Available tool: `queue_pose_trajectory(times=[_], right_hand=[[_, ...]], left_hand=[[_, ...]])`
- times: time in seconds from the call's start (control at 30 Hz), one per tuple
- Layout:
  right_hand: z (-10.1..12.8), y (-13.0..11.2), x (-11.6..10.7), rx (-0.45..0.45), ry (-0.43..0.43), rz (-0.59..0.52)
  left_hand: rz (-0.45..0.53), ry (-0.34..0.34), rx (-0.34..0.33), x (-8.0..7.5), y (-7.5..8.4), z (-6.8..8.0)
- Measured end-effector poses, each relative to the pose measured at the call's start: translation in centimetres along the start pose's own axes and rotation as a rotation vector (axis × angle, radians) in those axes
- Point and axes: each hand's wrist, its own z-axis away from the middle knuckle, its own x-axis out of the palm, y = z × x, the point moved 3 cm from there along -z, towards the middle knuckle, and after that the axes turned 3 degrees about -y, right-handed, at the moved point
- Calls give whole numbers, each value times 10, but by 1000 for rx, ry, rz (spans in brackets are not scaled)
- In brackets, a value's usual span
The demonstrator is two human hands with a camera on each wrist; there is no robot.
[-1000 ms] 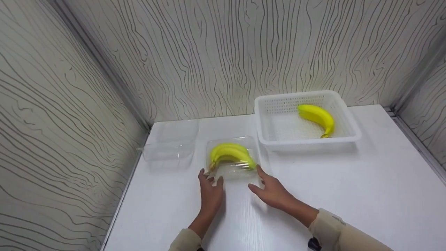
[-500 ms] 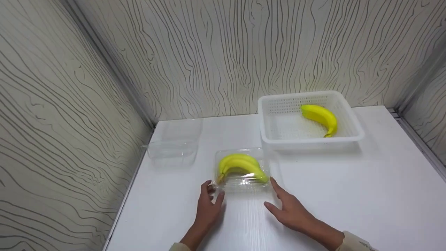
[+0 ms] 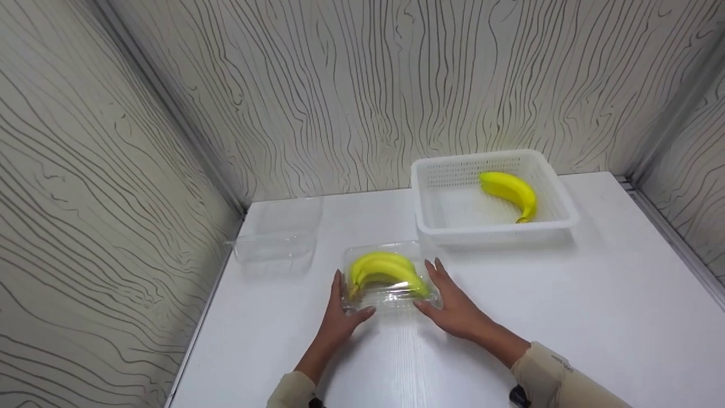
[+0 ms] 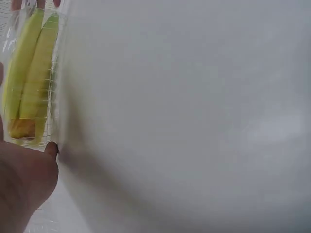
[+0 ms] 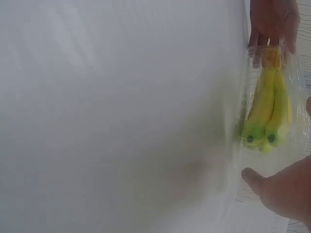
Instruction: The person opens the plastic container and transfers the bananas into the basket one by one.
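Head view: left hand point(image 3: 341, 319) and right hand point(image 3: 455, 309), fingers straight, thumbs spread, flank a clear box point(image 3: 389, 301) of bananas point(image 3: 384, 265). Behind: a faint, see-through container point(image 3: 274, 247) left, a white basket point(image 3: 498, 229) with yellow fruit point(image 3: 513, 194) right. Wrist views crop both hands.

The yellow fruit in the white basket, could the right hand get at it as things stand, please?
Probably yes: the white basket is open-topped and nothing covers its yellow fruit, but the right hand, at the clear box, would first have to leave it.
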Motion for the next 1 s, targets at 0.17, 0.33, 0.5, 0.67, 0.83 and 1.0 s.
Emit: queue_pose_trajectory(times=[0.17,0.33,0.5,0.67,0.83,1.0], right_hand=[[-3,-1,1,-18,-4,13],[8,4,0,-77,11,82],[24,10,-5,-113,45,172],[41,14,-12,-108,89,257],[56,14,-19,-114,103,315],[63,7,-27,-124,116,356]], left_hand=[[6,19,6,5,-5,3],[9,12,-4,9,-5,9],[4,-24,-7,15,0,15],[11,-66,23,22,2,20],[19,-91,8,26,2,26],[26,-121,-21,31,2,32]])
